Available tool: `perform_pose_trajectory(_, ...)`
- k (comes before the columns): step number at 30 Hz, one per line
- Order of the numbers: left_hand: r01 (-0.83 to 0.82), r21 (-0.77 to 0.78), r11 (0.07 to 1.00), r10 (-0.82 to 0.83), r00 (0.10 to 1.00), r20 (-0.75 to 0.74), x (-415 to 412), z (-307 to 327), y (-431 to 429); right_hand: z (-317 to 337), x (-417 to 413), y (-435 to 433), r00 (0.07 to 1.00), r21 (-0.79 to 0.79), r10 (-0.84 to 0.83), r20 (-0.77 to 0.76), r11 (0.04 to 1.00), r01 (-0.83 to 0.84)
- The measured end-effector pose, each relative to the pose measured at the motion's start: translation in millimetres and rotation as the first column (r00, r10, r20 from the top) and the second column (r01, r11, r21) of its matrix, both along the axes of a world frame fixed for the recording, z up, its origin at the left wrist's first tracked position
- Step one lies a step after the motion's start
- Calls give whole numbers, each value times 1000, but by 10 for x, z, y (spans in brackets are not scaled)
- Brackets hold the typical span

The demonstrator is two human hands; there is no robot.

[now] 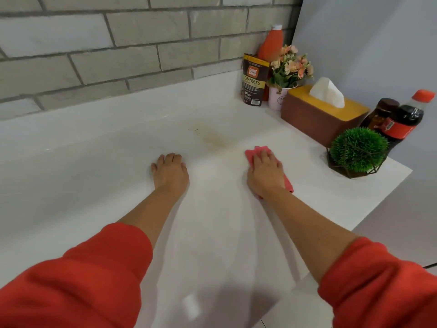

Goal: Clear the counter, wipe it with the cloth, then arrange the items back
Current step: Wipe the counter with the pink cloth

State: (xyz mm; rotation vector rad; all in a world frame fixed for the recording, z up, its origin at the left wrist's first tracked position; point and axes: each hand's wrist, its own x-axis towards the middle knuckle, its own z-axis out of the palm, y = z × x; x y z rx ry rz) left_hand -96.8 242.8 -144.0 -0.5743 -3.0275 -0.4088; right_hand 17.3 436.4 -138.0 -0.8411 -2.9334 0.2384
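From the head camera, the white glossy worktop (118,162) carries a yellowish-brown smear with dark specks (212,139), lying between the two hands and a little beyond them. The main risk, as I judge it, is that a wipe spreads the smear thinner across the white surface instead of lifting it, since the small pink cloth (251,155) is mostly covered by the palm. A wide sweep to the right could also knock the round green artificial plant in its wire holder (358,150) or the brown tissue box with the yellow top (319,117), which stand crowded near the worktop's right edge with the dark cola bottle with a red cap (406,117).

The right hand (264,171) lies flat on the cloth, fingers stretched forward, its grip spread and pressing down rather than closed round the fabric. The left hand (170,171) rests palm down on bare worktop, grip relaxed, holding nothing, well apart from the cloth.
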Motion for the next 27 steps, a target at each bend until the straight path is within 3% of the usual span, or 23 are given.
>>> perform_pose_trajectory(5, 1, 19, 1000, 0, 999, -33, -114, 36, 33, 2, 191, -648, 940, -34, 335, -57, 941, -338)
perform_pose_trajectory(7, 4, 27, 1000, -3, 999, -34, -194, 59, 42, 6, 417, -646, 915, -66, 396, -77, 914, -401)
perform_pose_trajectory(14, 8, 21, 1000, -7, 999, -41, -315, -64, 5, -3, 217, 118, 998, -12, 21, -55, 1000, -22)
perform_pose_trajectory(18, 3, 25, 1000, -2, 999, -48, -322, -84, 25, -3, -335, 167, 1000, 11, -27, -10, 1000, 27)
perform_pose_trajectory(22, -6, 37, 999, 8, 999, -38, -322, -78, 26, -4, -566, -336, 984, -3, 179, -9, 984, -179)
perform_pose_trajectory(25, -15, 56, 998, 17, 999, -39, -314, -63, 29, -57, -284, -676, 906, -25, 422, -40, 906, -423)
perform_pose_trajectory(27, -21, 65, 998, 24, 999, -40, -299, -59, 25, -66, -31, -641, 863, -5, 496, -98, 867, -499)
